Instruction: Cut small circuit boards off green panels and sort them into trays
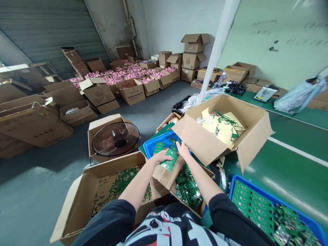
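Observation:
My left hand (161,156) grips a green circuit board panel (171,162) by its left edge, thumb on top. The panel is held over a cardboard flap (164,176) in front of me. Just past the panel's upper right edge, my right hand (182,150) has its fingers bent together; what they pinch, if anything, is too small to make out. Beyond both hands lies a blue tray (150,147) with more green circuit boards (159,147). Below my right forearm, a carton holds a heap of small green boards (188,186).
At left, an open carton (74,201) holds thin green strips, with a fan (115,139) behind it. A large carton (256,119) with yellow sheets and green scraps stands at right. Another blue tray (232,184) of boards is at lower right. A white post (214,58) rises behind.

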Available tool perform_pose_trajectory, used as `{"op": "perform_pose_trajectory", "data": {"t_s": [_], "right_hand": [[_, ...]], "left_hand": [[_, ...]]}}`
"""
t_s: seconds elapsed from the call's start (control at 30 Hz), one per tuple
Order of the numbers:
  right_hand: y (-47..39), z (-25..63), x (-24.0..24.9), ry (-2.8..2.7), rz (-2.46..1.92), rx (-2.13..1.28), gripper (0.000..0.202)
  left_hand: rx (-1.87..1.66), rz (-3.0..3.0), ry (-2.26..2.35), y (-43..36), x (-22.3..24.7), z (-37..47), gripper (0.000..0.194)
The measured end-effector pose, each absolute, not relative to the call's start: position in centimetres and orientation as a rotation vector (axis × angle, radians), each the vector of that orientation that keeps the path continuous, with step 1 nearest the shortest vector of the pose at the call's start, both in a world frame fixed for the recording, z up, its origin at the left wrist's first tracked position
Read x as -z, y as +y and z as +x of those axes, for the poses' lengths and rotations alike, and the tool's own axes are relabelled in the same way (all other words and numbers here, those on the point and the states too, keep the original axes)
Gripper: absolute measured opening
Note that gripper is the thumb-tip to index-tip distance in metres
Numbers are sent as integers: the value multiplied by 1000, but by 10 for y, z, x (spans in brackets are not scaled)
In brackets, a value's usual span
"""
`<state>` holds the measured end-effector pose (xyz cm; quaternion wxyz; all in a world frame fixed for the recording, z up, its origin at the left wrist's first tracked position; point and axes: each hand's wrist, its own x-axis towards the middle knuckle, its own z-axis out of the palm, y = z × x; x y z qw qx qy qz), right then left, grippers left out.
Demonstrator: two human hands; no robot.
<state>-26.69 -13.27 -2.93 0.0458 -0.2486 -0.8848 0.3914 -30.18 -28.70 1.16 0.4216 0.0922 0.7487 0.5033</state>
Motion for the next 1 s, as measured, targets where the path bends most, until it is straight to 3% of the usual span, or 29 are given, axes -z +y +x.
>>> {"op": "perform_pose_trajectory", "data": {"t_s": [0.37,0.7,1.0], "right_hand": [[-147,-257,19,-2934,-207,-1295,43],[-161,-251,28,-2965,-381,-1061,30],[-148,-255,28,-2774,-401,-1316,40]], "left_hand": [[-1306,162,1742,-290,-12,-305,31],[-1263,27,1732,-288,5,-306,27],[-1392,-47,1513,-307,-7,-308,39]]}}
